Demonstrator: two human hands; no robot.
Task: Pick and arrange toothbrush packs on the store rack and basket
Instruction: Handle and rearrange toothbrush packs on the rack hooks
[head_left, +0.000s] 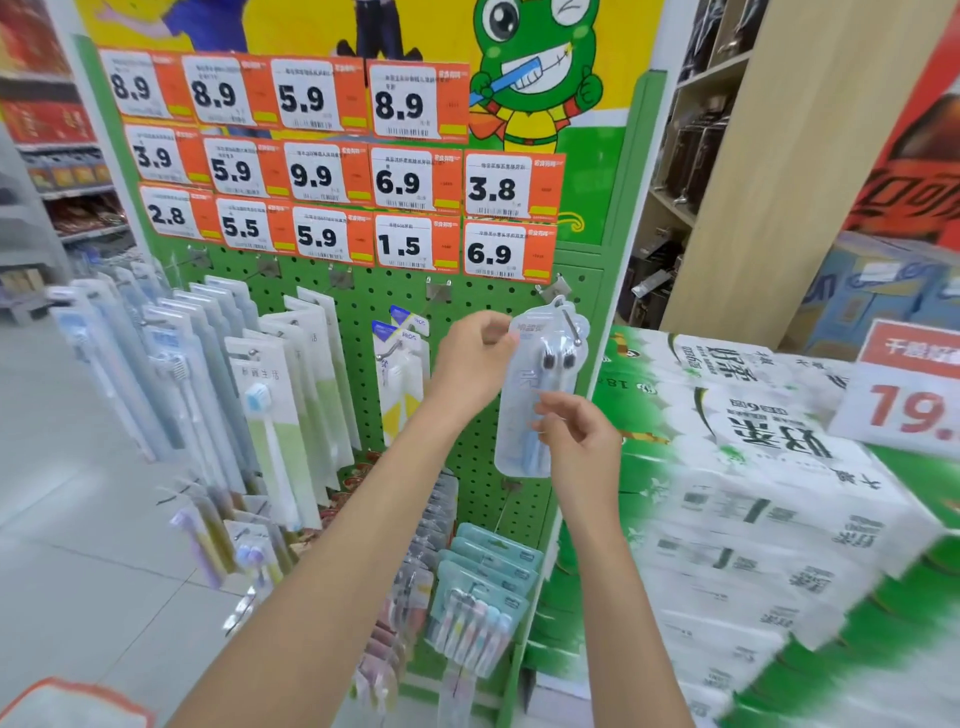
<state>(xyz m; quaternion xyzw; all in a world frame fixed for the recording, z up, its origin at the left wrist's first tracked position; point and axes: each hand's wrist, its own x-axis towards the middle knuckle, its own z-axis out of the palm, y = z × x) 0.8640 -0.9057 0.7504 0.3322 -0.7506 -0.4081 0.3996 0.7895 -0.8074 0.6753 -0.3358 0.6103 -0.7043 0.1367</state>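
Observation:
A clear toothbrush pack (540, 364) with two dark-headed brushes hangs at the metal hook (569, 322) on the right of the green pegboard rack (467, 291). My left hand (475, 358) pinches the pack's top left edge. My right hand (576, 431) pinches its lower middle. Other toothbrush packs (275, 395) hang in rows to the left, and teal multi-brush packs (483, 597) hang below. No basket is in view.
Price tags (332, 171) cover the upper board. Stacked green-and-white tissue packs (753, 493) stand close on the right with a price sign (904, 395). A wooden shelf unit (727, 156) rises behind them. An orange-edged object (67, 701) shows at bottom left.

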